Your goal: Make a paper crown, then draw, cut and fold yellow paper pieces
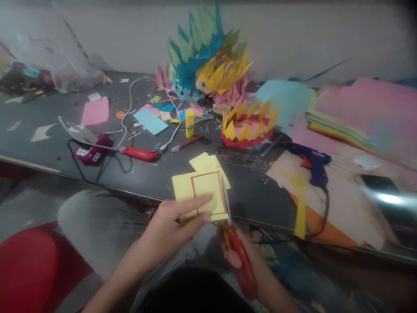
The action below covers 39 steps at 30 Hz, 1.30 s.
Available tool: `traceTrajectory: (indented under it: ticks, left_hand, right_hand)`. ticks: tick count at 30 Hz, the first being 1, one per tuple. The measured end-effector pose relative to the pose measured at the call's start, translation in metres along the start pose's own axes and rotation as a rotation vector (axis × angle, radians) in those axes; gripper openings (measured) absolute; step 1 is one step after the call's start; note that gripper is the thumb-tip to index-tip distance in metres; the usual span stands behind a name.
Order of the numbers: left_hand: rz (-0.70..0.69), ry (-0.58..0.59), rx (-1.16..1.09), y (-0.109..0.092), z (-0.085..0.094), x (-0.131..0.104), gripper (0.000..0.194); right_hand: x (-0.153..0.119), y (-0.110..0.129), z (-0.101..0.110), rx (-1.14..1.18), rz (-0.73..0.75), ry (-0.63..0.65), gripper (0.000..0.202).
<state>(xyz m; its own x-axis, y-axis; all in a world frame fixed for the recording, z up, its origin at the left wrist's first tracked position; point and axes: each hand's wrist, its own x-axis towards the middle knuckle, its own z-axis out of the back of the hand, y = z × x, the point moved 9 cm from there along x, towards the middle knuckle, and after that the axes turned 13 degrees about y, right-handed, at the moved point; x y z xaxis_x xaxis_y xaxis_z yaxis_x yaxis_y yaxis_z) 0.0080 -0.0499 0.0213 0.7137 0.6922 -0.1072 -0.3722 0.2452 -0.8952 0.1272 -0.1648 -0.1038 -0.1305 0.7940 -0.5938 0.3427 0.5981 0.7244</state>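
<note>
Left hand point(182, 219) in close, pinching the yellow paper point(182, 184) with the index finger and thumb on top, the other fingers out of sight! The paper sits over the near edge of the black table point(137, 178), a red-brown outline drawn on it, and more yellow pieces lie just beyond. Right hand point(233, 256) wraps the red handles of the scissors point(243, 265), blades up at the sheet's right edge!

Across to the containers: a clear plastic bag point(70, 71) slumps at far left against dark, mixed bits; which of them are inside, I cannot tell. Mid-table, the yellow glue stick point(189, 124) stands upright, its contents hidden. Just right, the red-and-yellow paper crown point(246, 141) forms an open ring, pink showing within.

Behind stands the big spiky paper model point(198, 61) in blue, green, yellow and pink! On the right, a blue glue gun point(314, 161) lies on pale sheets, near a stack of coloured paper point(365, 113). Left side, 1 red-handled tool point(140, 153) lies beside a purple device point(93, 150).
</note>
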Motion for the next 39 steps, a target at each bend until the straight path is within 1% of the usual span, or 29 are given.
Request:
traceTrajectory:
  ticks: [3,9,12,15,18,21,25,29,31,35,37,39]
  left_hand:
    - [-0.012,0.039,-0.004,-0.002,-0.005,0.0,0.03]
    - [-0.007,0.031,-0.004,-0.002,-0.006,0.001,0.029]
    - [-0.013,0.018,-0.012,-0.003,-0.005,0.001,0.029]
    - [-0.017,0.02,-0.006,-0.003,-0.005,0.0,0.029]
    - [-0.026,0.018,-0.009,-0.003,-0.005,-0.001,0.029]
    - [-0.009,0.016,-0.012,-0.001,-0.005,0.0,0.03]
    - [0.005,0.019,-0.015,0.0,-0.005,0.0,0.03]
    - [0.009,0.021,-0.025,0.001,-0.005,0.0,0.03]
    - [0.008,0.022,-0.027,0.001,-0.005,0.0,0.03]
    - [0.011,0.03,-0.044,0.001,-0.006,-0.001,0.029]
    - [0.012,0.042,-0.047,0.0,-0.007,-0.001,0.029]
    - [0.01,0.054,-0.045,-0.001,-0.008,-0.001,0.029]
  right_hand:
    - [-0.001,0.003,0.002,0.078,0.003,-0.045,0.042]
    - [0.002,0.0,0.005,0.067,0.034,-0.06,0.041]
    - [0.003,-0.001,0.003,0.047,0.051,-0.042,0.041]
    - [0.004,0.002,-0.004,0.061,0.05,-0.013,0.042]
    - [0.005,0.007,-0.013,0.096,0.0,-0.006,0.045]
    - [0.003,0.011,-0.018,0.156,-0.072,-0.045,0.049]
    - [0.003,0.011,-0.019,0.204,-0.087,-0.081,0.05]
    - [0.005,0.004,-0.019,0.151,-0.091,-0.042,0.052]
    - [0.005,0.008,-0.016,0.1,-0.045,-0.021,0.049]
    - [0.001,0.022,-0.011,-0.025,0.103,0.029,0.039]
    - [0.0,0.023,-0.006,-0.076,0.127,0.03,0.034]
    - [0.0,0.02,-0.003,-0.066,0.113,0.025,0.033]
